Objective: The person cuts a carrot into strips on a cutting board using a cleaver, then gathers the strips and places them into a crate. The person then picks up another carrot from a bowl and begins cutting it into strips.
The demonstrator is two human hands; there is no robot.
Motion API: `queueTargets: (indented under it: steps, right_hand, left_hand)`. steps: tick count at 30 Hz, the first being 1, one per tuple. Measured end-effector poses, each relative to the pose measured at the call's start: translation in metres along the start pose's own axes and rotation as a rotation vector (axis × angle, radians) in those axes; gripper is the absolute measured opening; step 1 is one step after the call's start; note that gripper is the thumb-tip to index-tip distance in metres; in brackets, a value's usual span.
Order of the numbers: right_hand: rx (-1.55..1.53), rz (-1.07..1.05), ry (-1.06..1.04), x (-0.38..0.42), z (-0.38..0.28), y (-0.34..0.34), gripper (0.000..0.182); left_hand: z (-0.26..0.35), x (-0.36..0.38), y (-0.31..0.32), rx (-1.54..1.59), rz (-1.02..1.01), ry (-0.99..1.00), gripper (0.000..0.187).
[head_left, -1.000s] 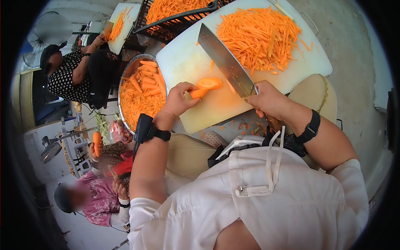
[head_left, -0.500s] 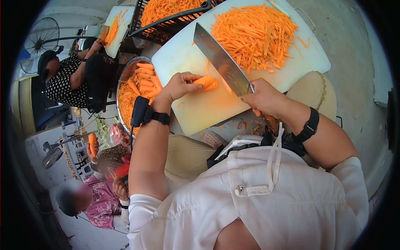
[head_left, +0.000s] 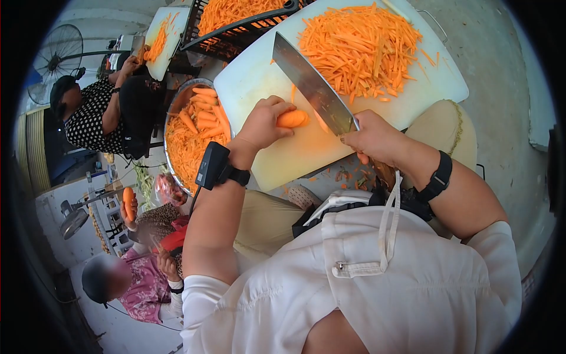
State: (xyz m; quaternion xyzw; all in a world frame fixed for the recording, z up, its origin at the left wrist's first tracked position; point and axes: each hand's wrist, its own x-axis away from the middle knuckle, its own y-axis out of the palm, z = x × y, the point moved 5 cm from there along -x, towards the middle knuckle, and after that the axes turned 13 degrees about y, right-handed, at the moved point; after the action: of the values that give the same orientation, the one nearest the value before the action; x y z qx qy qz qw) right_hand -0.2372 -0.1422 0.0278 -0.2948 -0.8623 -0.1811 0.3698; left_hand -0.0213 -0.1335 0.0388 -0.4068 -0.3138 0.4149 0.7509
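Sliced carrot (head_left: 293,118) lies on the white cutting board (head_left: 265,156), with the fingers of my left hand (head_left: 266,122) closed around its left end. My right hand (head_left: 375,137) grips the handle of a broad cleaver (head_left: 315,85). The blade stands on the board just right of the carrot and apart from it. A thin carrot slice (head_left: 321,121) shows beside the blade's lower part. Beyond the cleaver, a large heap of carrot strips (head_left: 359,50) covers the far right of the board.
Left of the board stands a metal basin (head_left: 169,147) of whole and shredded carrots. A black crate (head_left: 236,35) with carrot strips is behind it. Two people sit at left; one holds a carrot (head_left: 128,203), the other works at another board (head_left: 171,44).
My left hand has rolled over the carrot, its wrist shifting slightly right and its fingers curling more. My right hand and the cleaver have hardly moved.
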Motion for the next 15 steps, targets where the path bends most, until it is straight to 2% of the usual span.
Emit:
queueTargets:
  steps: [4, 9, 15]
  right_hand:
    - [0.01, -0.001, 0.002, -0.002, 0.003, 0.0, 0.014]
    - [0.03, 0.015, 0.007, -0.001, 0.002, 0.0, 0.014]
    - [0.037, -0.01, 0.005, -0.005, 0.006, 0.005, 0.013]
  left_hand:
    - [0.0, 0.0, 0.002, 0.021, 0.015, -0.009, 0.046]
    - [0.004, 0.006, 0.006, 0.038, -0.078, -0.076, 0.042]
    - [0.012, 0.022, 0.014, 0.036, -0.046, -0.016, 0.041]
